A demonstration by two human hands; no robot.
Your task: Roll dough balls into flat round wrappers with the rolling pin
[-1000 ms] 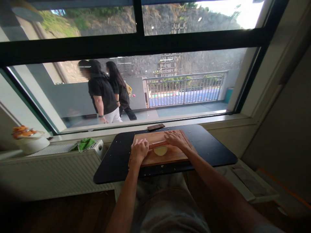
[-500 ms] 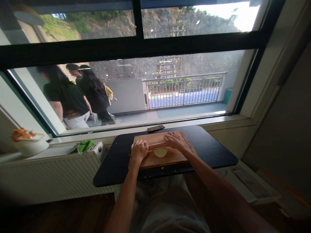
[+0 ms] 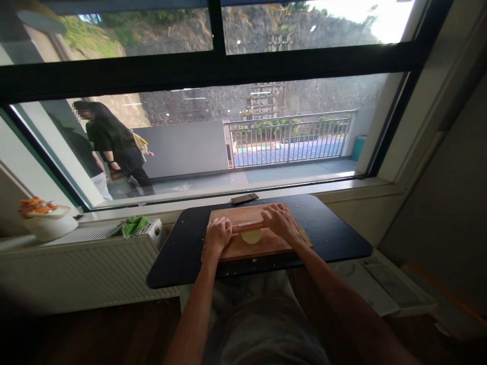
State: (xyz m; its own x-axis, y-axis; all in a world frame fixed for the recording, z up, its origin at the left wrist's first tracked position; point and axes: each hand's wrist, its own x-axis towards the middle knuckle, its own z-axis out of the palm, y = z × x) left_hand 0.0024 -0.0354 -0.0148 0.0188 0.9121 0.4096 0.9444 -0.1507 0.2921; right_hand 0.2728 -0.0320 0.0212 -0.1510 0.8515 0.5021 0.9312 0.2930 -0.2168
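A wooden board (image 3: 228,252) lies on the dark table (image 3: 323,223). Across it runs a thin rolling pin (image 3: 247,226), with a round, flat, pale piece of dough (image 3: 251,236) just on my side of it, its far edge by the pin. My left hand (image 3: 218,234) is wrapped round the pin's left end. At the pin's right end rests my right hand (image 3: 278,221), palm down over it, fingers partly bent and pointing forward and left.
Behind the table is a window sill with a dark flat bar (image 3: 244,199) near it. To the left stand a radiator (image 3: 95,274) with a green cloth (image 3: 135,226) and a white pot (image 3: 49,225). Outside the window, people (image 3: 114,142) walk past. Small crumbs dot the table.
Both hands stay on the pin; more of the pin shows beside my right hand, which has shifted slightly right. Outside, the people have moved left.
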